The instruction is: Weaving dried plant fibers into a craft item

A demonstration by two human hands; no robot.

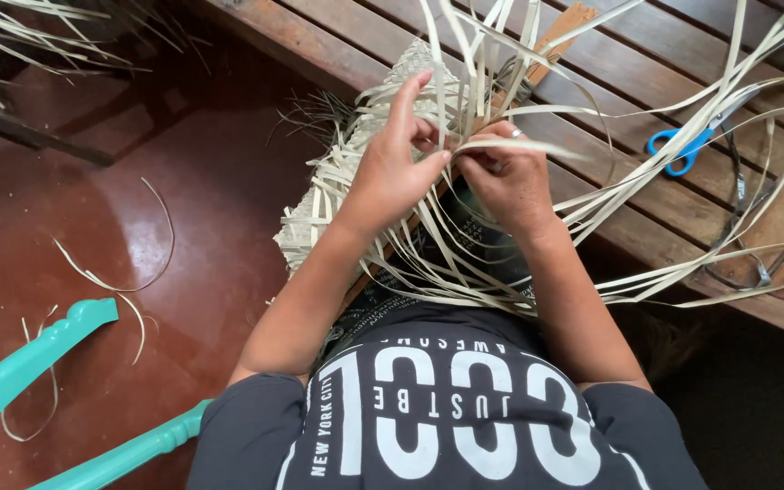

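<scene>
Left hand (390, 172) pinching pale flat palm-leaf strips (465, 145) between thumb and fingers, index finger raised straight up. Right hand (505, 177) closed on the same bundle of strips, fingers curled, a light ring on one finger. Hands touching each other at the fingertips, directly over a half-woven pale straw mat piece (338, 195).

Woven piece resting partly on the lap, partly against the near edge of a dark brown slatted wooden table (610, 63) — loose strip ends fanning out from it up and to the right across the slats, more hanging down over a dark grey printed T-shirt (446, 408).

Blue-handled scissors (687, 145) lying on the table, right of the hands and well apart from them, under a few stray strips. Dark narrow strips (741, 195) further right on the slats.

Left side: glossy red-brown floor (93, 227) with a few loose curled strips (151, 245) scattered — turquoise turned wooden chair rails (38, 358) at lower left, near the left elbow.
</scene>
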